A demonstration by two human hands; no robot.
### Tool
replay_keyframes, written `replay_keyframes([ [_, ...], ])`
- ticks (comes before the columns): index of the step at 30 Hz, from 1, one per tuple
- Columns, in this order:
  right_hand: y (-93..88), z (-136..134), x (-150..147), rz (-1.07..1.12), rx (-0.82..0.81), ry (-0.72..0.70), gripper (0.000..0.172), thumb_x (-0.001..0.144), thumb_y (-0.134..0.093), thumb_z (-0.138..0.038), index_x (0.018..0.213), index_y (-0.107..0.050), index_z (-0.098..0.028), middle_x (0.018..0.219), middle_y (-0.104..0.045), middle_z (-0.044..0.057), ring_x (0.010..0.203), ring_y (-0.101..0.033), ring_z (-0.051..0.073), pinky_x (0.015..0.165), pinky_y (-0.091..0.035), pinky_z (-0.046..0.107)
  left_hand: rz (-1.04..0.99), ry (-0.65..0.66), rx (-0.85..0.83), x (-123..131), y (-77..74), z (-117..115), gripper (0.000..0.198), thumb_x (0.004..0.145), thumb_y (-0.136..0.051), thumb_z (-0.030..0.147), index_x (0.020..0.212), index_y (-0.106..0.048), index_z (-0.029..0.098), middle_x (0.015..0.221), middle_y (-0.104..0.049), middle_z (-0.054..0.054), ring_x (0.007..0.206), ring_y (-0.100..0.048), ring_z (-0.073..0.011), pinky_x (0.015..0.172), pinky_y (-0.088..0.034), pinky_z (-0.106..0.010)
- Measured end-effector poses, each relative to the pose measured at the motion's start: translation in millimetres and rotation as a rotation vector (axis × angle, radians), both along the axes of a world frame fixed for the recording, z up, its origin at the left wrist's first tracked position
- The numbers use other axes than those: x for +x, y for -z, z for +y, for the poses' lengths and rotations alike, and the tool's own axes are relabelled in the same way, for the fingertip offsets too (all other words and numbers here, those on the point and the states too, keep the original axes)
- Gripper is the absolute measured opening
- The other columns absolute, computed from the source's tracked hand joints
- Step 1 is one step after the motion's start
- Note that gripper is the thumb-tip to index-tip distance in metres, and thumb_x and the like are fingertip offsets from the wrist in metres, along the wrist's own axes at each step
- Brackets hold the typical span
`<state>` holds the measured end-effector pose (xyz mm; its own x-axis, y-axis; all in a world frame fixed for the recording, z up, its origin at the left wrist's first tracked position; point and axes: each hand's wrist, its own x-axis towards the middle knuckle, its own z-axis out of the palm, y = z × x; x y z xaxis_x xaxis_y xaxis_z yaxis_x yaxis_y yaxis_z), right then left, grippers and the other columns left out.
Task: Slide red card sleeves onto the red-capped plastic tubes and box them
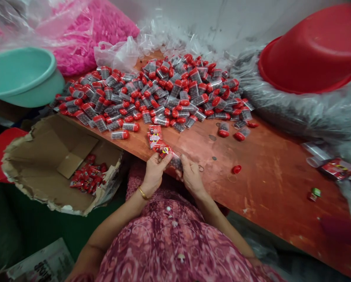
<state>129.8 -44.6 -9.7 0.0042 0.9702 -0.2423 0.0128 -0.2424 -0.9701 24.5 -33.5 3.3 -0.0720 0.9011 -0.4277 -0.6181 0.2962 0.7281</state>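
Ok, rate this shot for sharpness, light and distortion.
Head view: wide-angle bend stretches the red basin at the corner; light soft and even, few shadows; red-capped tubes sharp, the wrapped tube between left hand and right hand slightly soft.

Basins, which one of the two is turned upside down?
The red basin at far right, lying rim-down on the grey bag; the teal basin at left sits upright, its inside showing.

Head-worn, steeply down, seemingly near table (266,184)
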Motion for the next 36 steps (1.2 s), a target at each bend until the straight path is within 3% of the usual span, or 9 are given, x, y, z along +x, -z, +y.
replay_keyframes([
  [4, -0.1, 0, -4, 0.059, -0.032, -0.023, 0.059, 0.077, -0.037, -0.071, 0.046, -0.041, -0.021, 0.032, -0.035, -0.006, 0.028, -0.033, 0.007, 0.033, -0.029, 0.022, 0.001, 0.037, 0.033, 0, 0.3, -1, 0.039, 0.047, -0.084, 0.035, 0.071, -0.063, 0.012, 0.068, -0.066, 0.001, 0.060, -0.058, -0.0079, 0.060, -0.047, -0.020],
  [9, 3.4, -9, -16, 0.003, 0.191, 0.165, 0.055, 0.084, -0.035, -0.065, 0.051, -0.042, -0.021, 0.040, -0.041, -0.004, 0.036, -0.038, 0.008, 0.039, -0.034, 0.022, 0.036, 0.084, 0.145, 3, -2.2, -4, 0.038, 0.056, -0.079, 0.043, 0.067, -0.059, 0.013, 0.054, -0.058, 0.004, 0.045, -0.049, -0.0064, 0.046, -0.042, -0.019],
  [12, 4.5, -11, -14, 0.129, 0.082, 0.025, 0.053, 0.082, -0.035, -0.068, 0.060, -0.046, -0.021, 0.048, -0.047, -0.004, 0.035, -0.040, 0.008, 0.036, -0.035, 0.023, 0.007, 0.170, 0.169, -1, -1.5, -4, 0.035, 0.064, -0.074, 0.045, 0.068, -0.058, 0.014, 0.050, -0.054, 0.004, 0.039, -0.046, -0.0064, 0.040, -0.038, -0.019],
  [15, 5.1, -11, -7, 0.233, -0.017, -0.148, 0.048, 0.079, -0.042, -0.068, 0.072, -0.048, -0.021, 0.056, -0.053, -0.005, 0.033, -0.041, 0.006, 0.035, -0.038, 0.022, 0.009, 0.144, 0.181, -8, 3.2, -2, 0.033, 0.064, -0.075, 0.042, 0.075, -0.059, 0.015, 0.060, -0.060, 0.003, 0.046, -0.051, -0.0068, 0.046, -0.042, -0.019],
  [18, 5.6, -11, -3, 0.152, 0.042, -0.126, 0.044, 0.081, -0.045, -0.064, 0.072, -0.047, -0.020, 0.052, -0.049, -0.007, 0.033, -0.040, 0.005, 0.036, -0.038, 0.019, 0.087, 0.139, 0.219, -12, 9.0, -2, 0.032, 0.062, -0.077, 0.039, 0.075, -0.060, 0.014, 0.066, -0.063, 0.001, 0.056, -0.057, -0.0087, 0.054, -0.046, -0.020],
  [23, 6.0, -10, -8, 0.109, 0.110, -0.089, 0.049, 0.079, -0.044, -0.066, 0.066, -0.047, -0.020, 0.049, -0.049, -0.006, 0.036, -0.044, 0.005, 0.036, -0.034, 0.017, 0.078, 0.320, 0.243, -14, 6.2, -2, 0.035, 0.067, -0.071, 0.045, 0.077, -0.058, 0.014, 0.053, -0.059, 0.003, 0.040, -0.052, -0.0096, 0.042, -0.043, -0.022],
  [28, 4.4, -4, -11, 0.104, 0.112, -0.123, 0.051, 0.076, -0.046, -0.068, 0.061, -0.047, -0.019, 0.046, -0.048, -0.006, 0.035, -0.041, 0.005, 0.036, -0.031, 0.018, 0.084, 0.108, 0.147, -12, 0.7, 6, 0.041, 0.059, -0.076, 0.047, 0.072, -0.059, 0.012, 0.059, -0.064, 0.000, 0.052, -0.058, -0.0103, 0.051, -0.047, -0.020],
  [33, 5.9, 12, -6, 0.038, 0.160, -0.076, 0.047, 0.074, -0.053, -0.061, 0.052, -0.043, -0.020, 0.041, -0.041, -0.007, 0.036, -0.034, 0.006, 0.039, -0.029, 0.020, 0.018, 0.179, 0.095, -3, 8.9, 6, 0.040, 0.054, -0.079, 0.045, 0.067, -0.062, 0.012, 0.063, -0.066, -0.002, 0.059, -0.062, -0.0130, 0.057, -0.049, -0.023],
  [36, 12.0, 16, -9, -0.001, 0.235, 0.005, 0.044, 0.070, -0.060, -0.053, 0.049, -0.043, -0.019, 0.049, -0.045, -0.006, 0.045, -0.038, 0.006, 0.047, -0.033, 0.020, -0.003, 0.161, 0.078, -2, 6.9, 4, 0.040, 0.051, -0.081, 0.044, 0.068, -0.063, 0.013, 0.065, -0.067, -0.002, 0.063, -0.063, -0.0140, 0.062, -0.050, -0.025],
])
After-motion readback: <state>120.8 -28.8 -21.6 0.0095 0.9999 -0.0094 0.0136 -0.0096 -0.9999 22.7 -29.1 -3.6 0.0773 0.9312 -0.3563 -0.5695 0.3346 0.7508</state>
